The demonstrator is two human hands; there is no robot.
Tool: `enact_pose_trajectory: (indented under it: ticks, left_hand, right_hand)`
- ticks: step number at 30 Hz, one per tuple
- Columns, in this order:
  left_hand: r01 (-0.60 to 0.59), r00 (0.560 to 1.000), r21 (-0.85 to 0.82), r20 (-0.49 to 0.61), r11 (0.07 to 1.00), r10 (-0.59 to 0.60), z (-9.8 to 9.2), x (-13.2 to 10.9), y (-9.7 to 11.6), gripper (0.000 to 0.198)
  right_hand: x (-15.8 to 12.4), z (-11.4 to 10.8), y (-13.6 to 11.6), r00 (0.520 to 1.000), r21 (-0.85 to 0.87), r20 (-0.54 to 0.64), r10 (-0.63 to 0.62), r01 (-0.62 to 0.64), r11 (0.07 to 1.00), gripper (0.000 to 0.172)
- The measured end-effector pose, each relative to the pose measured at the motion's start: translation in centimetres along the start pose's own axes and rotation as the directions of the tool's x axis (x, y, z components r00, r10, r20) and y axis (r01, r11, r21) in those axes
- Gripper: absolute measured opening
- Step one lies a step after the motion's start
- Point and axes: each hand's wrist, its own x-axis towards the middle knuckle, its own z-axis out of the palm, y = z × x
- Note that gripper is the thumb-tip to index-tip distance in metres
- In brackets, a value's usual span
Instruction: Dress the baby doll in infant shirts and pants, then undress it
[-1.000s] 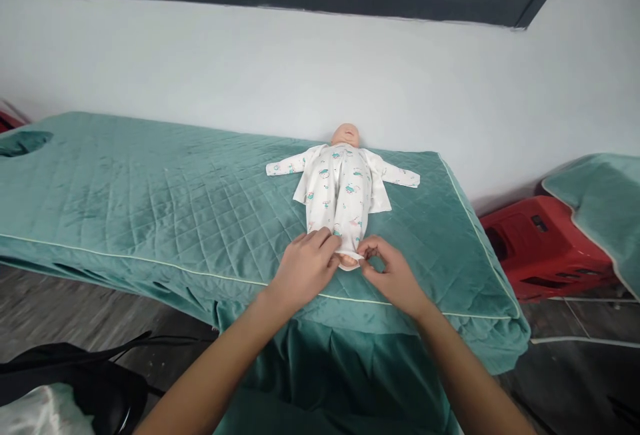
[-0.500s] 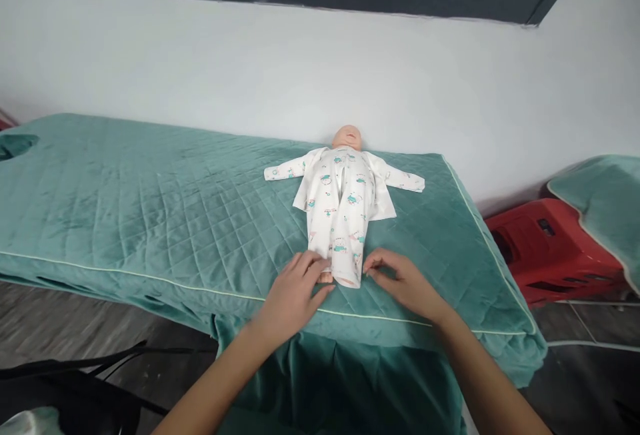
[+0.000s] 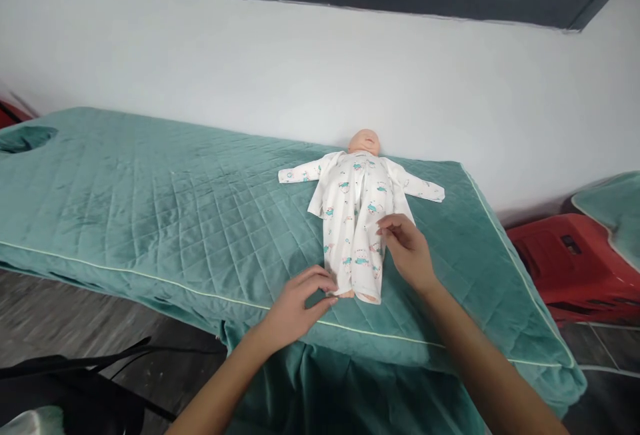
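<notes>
A baby doll [image 3: 365, 142] lies on its back, its bald head by the wall and its feet towards me. It wears a white printed jacket [image 3: 425, 188] with both sleeves spread out, and white printed trousers [image 3: 350, 222] pulled high over the front. My left hand [image 3: 300, 302] has thumb and fingertips closed at the hem of the trouser leg on the left, beside a partly showing foot. Higher up, on the right side of the trousers, my right hand [image 3: 410, 252] is bent in a pinch at the cloth around thigh height.
The green quilted bed [image 3: 200, 222] runs along a white wall [image 3: 200, 68], with a face hole at its far left end. A red plastic stool [image 3: 575, 255] stands off the right end. Black straps [image 3: 90, 358] show at lower left.
My right hand has moved up from beside the trouser hem to thigh height. My left hand stays at the other hem, which now covers more of the foot. The view has shifted slightly.
</notes>
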Motion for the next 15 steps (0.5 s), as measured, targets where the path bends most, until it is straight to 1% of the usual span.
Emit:
enact_pose_trajectory:
  ticks: [2, 3, 5, 7, 9, 12, 13, 15]
  left_hand:
    - [0.03, 0.999, -0.019, 0.019, 0.999, -0.03, -0.7, 0.8, -0.1, 0.01]
    - [0.033, 0.999, 0.006, 0.039, 0.999, -0.034, -0.8, 1.2, -0.1, 0.015]
    - [-0.001, 0.996, 0.113, 0.088, 0.994, -0.009, -0.4, 1.7, 0.0, 0.026]
    - [-0.064, 0.992, 0.24, 0.117, 0.969, 0.037, 0.4, 1.9, 0.2, 0.031]
    - [-0.118, 0.991, 0.344, 0.101, 0.931, 0.089, 1.5, 1.8, 0.4, 0.026]
    - [-0.161, 0.986, 0.402, 0.028, 0.901, 0.164, 2.6, 1.3, 0.7, 0.012]
    - [-0.168, 0.983, 0.404, -0.004, 0.899, 0.186, 2.8, 1.2, 0.7, 0.009]
    - [-0.179, 0.974, 0.411, -0.056, 0.894, 0.221, 3.0, 0.7, 0.9, 0.009]
  right_hand:
    - [1.7, -0.1, 0.1, 0.997, -0.012, -0.052, -0.05, 0.05, 0.999, 0.015]
    - [2.6, -0.1, 0.1, 0.995, -0.018, -0.072, -0.071, 0.07, 0.997, 0.014]
    - [4.1, 0.1, 0.3, 0.99, -0.017, -0.1, -0.095, 0.094, 0.995, 0.014]
    - [5.1, 0.5, 0.6, 0.986, -0.02, -0.118, -0.119, 0.118, 0.993, 0.015]
    - [5.3, 0.8, 1.3, 0.978, -0.066, -0.136, -0.159, 0.151, 0.986, 0.016]
    - [4.9, 0.9, 3.0, 0.953, -0.199, -0.203, -0.225, 0.184, 0.963, 0.019]
    - [4.7, 0.7, 3.6, 0.944, -0.227, -0.24, -0.228, 0.174, 0.958, 0.022]
    - [4.3, 0.2, 4.8, 0.936, -0.236, -0.295, -0.194, 0.125, 0.964, 0.03]
